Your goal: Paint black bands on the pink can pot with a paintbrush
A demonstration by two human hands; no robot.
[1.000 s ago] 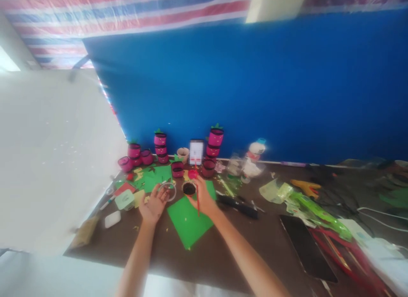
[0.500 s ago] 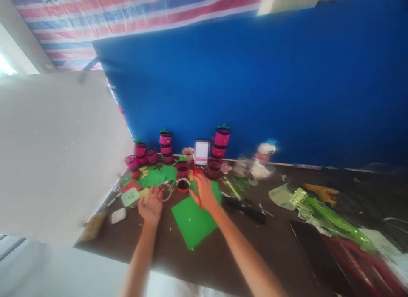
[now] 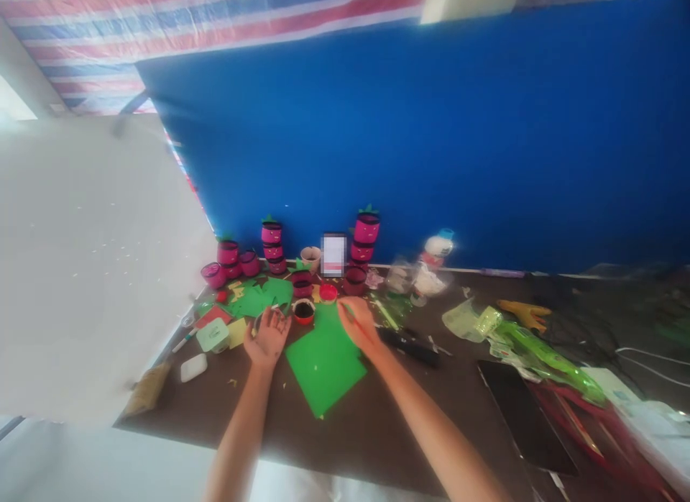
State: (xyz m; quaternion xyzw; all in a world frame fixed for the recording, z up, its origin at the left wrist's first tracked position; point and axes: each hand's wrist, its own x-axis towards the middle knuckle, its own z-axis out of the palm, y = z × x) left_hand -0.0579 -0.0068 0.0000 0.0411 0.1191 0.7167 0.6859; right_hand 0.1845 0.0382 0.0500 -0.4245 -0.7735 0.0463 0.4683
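My left hand (image 3: 269, 335) is turned palm up over the left of the table, fingers apart and slightly curled, with nothing in it. Dark specks show on its fingers, and a clear round rim (image 3: 262, 317) is partly hidden behind them. My right hand (image 3: 358, 325) is closed around a thin red stick (image 3: 364, 334), its tip too blurred to make out. Just beyond those fingers is a small bright red round dish (image 3: 328, 293). A red cup with a dark inside (image 3: 305, 319) stands between my hands. Below it lies a green sheet (image 3: 323, 369), flat on the table.
Stacked magenta pots (image 3: 366, 230) and more magenta pots (image 3: 227, 254) line the blue panel (image 3: 410, 142). A phone-like screen (image 3: 333, 255) stands there too. Rightward lie a black tool (image 3: 412, 347), a white bottle (image 3: 439, 244) and a dark tablet (image 3: 525, 412). A pale green box (image 3: 213, 335) sits left.
My right hand has moved back from the red dish, and the stick now lies tilted across it. My left hand stays palm up. The whole view has shifted slightly.
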